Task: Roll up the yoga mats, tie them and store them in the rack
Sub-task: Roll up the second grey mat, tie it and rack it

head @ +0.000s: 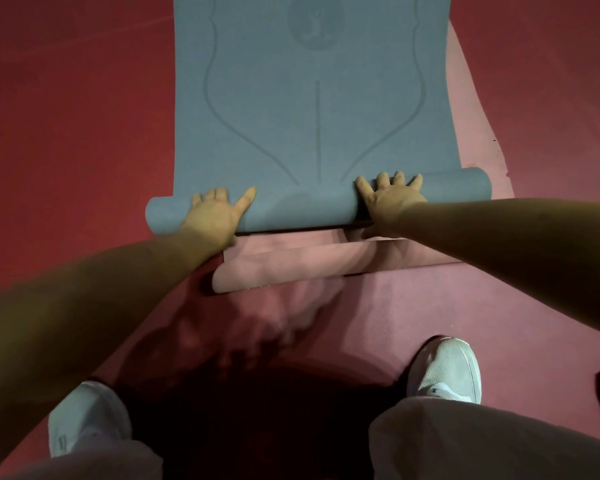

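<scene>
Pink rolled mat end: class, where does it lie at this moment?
In the head view the pink roll lies mid-frame, just nearer the person than the blue roll that the left hand and right hand press.

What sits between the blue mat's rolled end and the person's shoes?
Head view: a pink mat's curled end beside the blue roll, then flat pinkish surface to the shoes.

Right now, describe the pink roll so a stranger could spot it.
On the red floor a blue mat stretches ahead, its near end rolled under the left hand and right hand. Just nearer the shoes lies the pink roll: pink, not blue, no hands on it.
</scene>
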Demonstrator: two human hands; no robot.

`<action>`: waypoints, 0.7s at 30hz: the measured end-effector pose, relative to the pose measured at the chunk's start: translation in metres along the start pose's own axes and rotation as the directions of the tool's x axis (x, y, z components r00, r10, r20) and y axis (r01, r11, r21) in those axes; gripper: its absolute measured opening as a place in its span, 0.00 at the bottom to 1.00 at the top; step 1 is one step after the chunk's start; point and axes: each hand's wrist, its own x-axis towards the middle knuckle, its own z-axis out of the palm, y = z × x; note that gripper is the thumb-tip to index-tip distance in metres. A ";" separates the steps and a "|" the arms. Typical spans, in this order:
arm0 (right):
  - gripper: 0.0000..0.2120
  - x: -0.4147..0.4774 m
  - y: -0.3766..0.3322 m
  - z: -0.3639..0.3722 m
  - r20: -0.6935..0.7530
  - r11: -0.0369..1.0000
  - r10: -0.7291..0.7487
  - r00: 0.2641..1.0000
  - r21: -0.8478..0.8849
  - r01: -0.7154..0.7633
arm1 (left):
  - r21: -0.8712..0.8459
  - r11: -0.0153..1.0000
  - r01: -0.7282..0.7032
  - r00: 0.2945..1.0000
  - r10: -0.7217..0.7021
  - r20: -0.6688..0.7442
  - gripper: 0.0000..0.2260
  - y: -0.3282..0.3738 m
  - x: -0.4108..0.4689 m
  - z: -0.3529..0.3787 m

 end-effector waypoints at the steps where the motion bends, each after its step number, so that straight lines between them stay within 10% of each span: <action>1: 0.47 0.000 0.001 0.000 -0.028 1.000 -0.004 1.000 -0.021 0.003 | 0.027 1.000 -0.012 0.999 0.013 -0.030 0.43 -0.002 0.000 -0.001; 8: 0.27 -0.010 0.022 -0.009 -0.065 0.993 -0.111 0.992 -0.046 0.108 | 0.053 0.988 -0.144 0.990 0.144 0.016 0.38 -0.011 0.003 -0.029; 21: 0.31 -0.041 0.037 0.011 0.220 0.968 -0.242 0.945 -0.010 0.250 | -0.222 0.936 -0.274 0.898 0.332 0.289 0.41 0.018 -0.025 -0.026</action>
